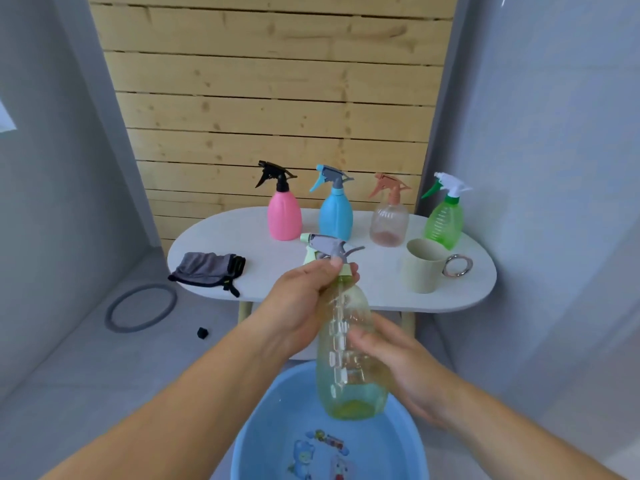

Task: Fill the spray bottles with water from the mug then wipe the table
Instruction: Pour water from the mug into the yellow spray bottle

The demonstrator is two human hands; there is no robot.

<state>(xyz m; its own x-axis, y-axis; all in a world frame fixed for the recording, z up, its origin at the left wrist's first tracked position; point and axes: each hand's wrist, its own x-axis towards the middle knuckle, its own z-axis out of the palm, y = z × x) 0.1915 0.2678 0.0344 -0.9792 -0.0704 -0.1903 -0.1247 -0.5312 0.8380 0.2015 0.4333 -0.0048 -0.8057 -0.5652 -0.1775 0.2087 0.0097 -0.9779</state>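
Observation:
I hold a clear yellowish spray bottle (346, 362) upright in the air above a blue basin (311, 427). My left hand (301, 306) grips its neck just under the grey and pale green trigger head. My right hand (398, 362) wraps round the bottle's body from the right. On the white oval table (277, 271) stand a pink bottle (284, 216), a blue bottle (335, 213), a clear peach bottle (388, 220) and a green bottle (445, 216). A beige mug (424, 266) with a metal ring handle stands at the front right. A grey cloth (207, 268) lies at the left.
The blue basin sits on the floor in front of the table, with cartoon pictures on its bottom. A grey ring (140, 308) and a small black object (202, 332) lie on the floor at the left. A wooden slat wall rises behind the table.

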